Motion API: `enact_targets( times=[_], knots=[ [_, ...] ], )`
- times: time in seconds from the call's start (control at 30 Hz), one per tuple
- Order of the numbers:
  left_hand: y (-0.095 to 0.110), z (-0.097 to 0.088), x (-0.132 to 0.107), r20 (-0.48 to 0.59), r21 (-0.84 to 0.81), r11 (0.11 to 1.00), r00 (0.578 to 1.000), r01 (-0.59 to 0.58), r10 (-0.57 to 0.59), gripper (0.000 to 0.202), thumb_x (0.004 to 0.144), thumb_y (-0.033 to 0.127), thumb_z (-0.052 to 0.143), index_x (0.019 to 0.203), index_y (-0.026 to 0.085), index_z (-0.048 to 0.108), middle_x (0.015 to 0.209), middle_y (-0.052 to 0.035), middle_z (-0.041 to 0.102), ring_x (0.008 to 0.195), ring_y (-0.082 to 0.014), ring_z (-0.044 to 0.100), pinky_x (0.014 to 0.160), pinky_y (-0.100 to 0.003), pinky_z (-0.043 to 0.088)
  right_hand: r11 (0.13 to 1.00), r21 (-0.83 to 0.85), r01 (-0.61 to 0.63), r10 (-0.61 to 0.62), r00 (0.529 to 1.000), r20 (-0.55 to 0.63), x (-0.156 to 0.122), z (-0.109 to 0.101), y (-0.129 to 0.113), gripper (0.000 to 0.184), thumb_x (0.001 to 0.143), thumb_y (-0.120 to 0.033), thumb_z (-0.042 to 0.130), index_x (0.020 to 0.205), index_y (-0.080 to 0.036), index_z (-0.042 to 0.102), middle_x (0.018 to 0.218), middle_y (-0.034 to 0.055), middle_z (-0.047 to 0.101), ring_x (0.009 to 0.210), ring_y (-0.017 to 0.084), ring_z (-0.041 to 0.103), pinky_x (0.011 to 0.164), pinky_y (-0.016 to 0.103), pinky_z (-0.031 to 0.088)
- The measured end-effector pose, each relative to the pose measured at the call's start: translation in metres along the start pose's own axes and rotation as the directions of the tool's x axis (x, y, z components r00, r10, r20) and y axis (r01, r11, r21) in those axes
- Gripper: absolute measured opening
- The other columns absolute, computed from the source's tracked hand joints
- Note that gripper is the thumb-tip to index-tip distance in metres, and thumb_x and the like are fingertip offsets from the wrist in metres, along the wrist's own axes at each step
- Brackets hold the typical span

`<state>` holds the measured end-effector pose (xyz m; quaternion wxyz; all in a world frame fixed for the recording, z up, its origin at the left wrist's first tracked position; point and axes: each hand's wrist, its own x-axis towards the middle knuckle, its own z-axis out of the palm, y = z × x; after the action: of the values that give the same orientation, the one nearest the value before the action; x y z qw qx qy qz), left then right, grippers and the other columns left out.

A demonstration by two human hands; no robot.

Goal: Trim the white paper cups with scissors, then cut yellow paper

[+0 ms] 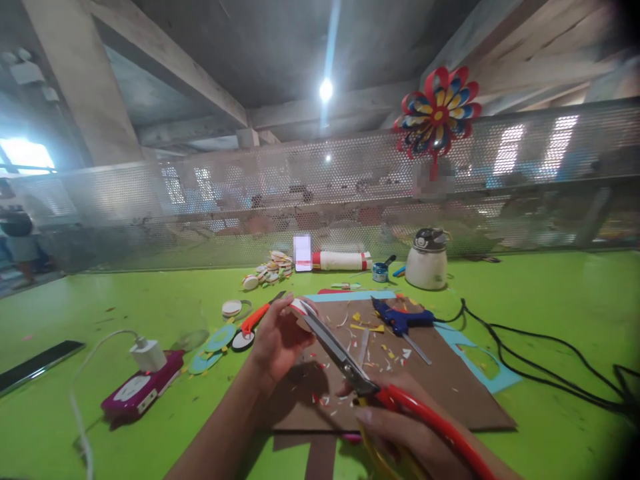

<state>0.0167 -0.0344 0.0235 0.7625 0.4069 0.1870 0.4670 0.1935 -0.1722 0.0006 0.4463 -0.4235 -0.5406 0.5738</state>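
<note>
My left hand [277, 343] is closed on a small white and red paper piece [301, 311] held over a brown cardboard sheet [450, 380]. Red-handled scissors [350, 363] are gripped in my right hand [415, 433], and their blades reach up to the paper piece. Small paper scraps lie scattered on the cardboard under both hands.
On the green table [550, 300] lie a blue glue gun [400, 319] with a black cord [540, 363], an orange cutter [255, 319], paper discs [213, 347], a pink device with charger [143, 380], a phone [35, 363], and a white pot [427, 263]. A mesh fence [200, 200] with a paper pinwheel [436, 110] stands behind.
</note>
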Motion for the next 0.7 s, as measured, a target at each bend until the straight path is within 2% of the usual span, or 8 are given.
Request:
enact_targets(
  times=[0.07,0.17,0.3,0.37,0.47,0.53,0.6,0.7],
  knots=[
    [0.001,0.001,0.0,0.007,-0.013,1.0,1.0,-0.005,0.005,0.026,0.075,0.038,0.059,0.075,0.013,0.067,0.074,-0.0062,0.067,0.068,-0.018,0.06,0.06,-0.028,0.043,1.0,0.008,-0.009,0.009,0.999,-0.032,-0.002,0.001,-0.001,0.026,0.084,-0.044,0.057,0.099,-0.025,0.065,0.078,0.0,0.058,0.071,0.015,0.055,0.069,0.03,0.049],
    [0.001,0.002,0.0,-0.018,-0.007,1.0,1.0,0.006,-0.006,0.023,0.073,0.035,0.061,0.075,0.013,0.067,0.074,-0.0061,0.066,0.069,-0.0182,0.06,0.061,-0.028,0.044,0.999,-0.009,-0.046,0.046,0.998,0.03,0.0,0.003,-0.004,0.025,0.077,-0.042,0.066,0.083,-0.018,0.065,0.068,-0.0026,0.052,0.064,0.011,0.051,0.064,0.024,0.047],
    [0.002,0.001,-0.001,-0.013,-0.005,1.0,1.0,0.016,-0.016,0.026,0.073,0.037,0.06,0.076,0.012,0.068,0.072,-0.0059,0.066,0.066,-0.0174,0.06,0.052,-0.025,0.04,0.991,0.074,-0.112,0.11,0.994,0.023,0.004,0.004,0.002,0.027,0.078,-0.046,0.064,0.081,-0.019,0.06,0.065,-0.0048,0.047,0.057,0.009,0.048,0.055,0.023,0.047],
    [0.002,0.001,0.0,-0.031,-0.016,1.0,0.999,0.014,-0.014,0.025,0.073,0.035,0.061,0.077,0.012,0.068,0.074,-0.0054,0.067,0.066,-0.0169,0.06,0.053,-0.026,0.041,0.983,0.126,-0.133,0.132,0.991,0.016,0.005,0.005,0.007,0.027,0.079,-0.045,0.065,0.08,-0.018,0.057,0.063,-0.0057,0.046,0.054,0.008,0.048,0.054,0.025,0.048],
    [0.002,0.0,0.001,-0.053,-0.02,1.0,0.999,0.007,-0.008,0.025,0.073,0.035,0.061,0.078,0.012,0.069,0.074,-0.0057,0.068,0.067,-0.0172,0.061,0.057,-0.026,0.044,0.971,0.183,-0.154,0.154,0.988,0.013,0.005,0.006,0.012,0.027,0.078,-0.043,0.066,0.091,-0.019,0.06,0.064,-0.0057,0.047,0.056,0.009,0.049,0.057,0.027,0.05],
    [0.002,0.0,0.002,-0.032,-0.016,1.0,0.999,0.005,-0.005,0.026,0.074,0.036,0.06,0.079,0.012,0.069,0.073,-0.0064,0.068,0.068,-0.0175,0.062,0.056,-0.026,0.044,0.964,0.204,-0.171,0.172,0.985,0.015,0.006,0.006,0.012,0.035,0.076,-0.043,0.069,0.102,-0.022,0.06,0.066,-0.0054,0.048,0.059,0.01,0.05,0.059,0.027,0.051],
    [0.002,0.001,0.002,-0.031,-0.003,1.0,1.0,0.004,-0.004,0.026,0.074,0.035,0.06,0.08,0.012,0.07,0.073,-0.0067,0.069,0.068,-0.0171,0.063,0.056,-0.025,0.043,0.957,0.208,-0.2,0.199,0.98,0.025,0.007,0.005,0.01,0.042,0.072,-0.045,0.071,0.106,-0.023,0.06,0.066,-0.005,0.048,0.06,0.01,0.05,0.059,0.028,0.052],
    [0.002,0.002,0.002,-0.079,0.025,1.0,0.997,-0.002,0.004,0.026,0.073,0.033,0.06,0.081,0.011,0.07,0.071,-0.0069,0.069,0.064,-0.0157,0.062,0.054,-0.024,0.042,0.954,0.19,-0.23,0.226,0.973,0.044,0.009,0.005,0.007,0.041,0.073,-0.047,0.07,0.106,-0.022,0.062,0.069,-0.003,0.05,0.063,0.011,0.051,0.06,0.028,0.053]
  ],
)
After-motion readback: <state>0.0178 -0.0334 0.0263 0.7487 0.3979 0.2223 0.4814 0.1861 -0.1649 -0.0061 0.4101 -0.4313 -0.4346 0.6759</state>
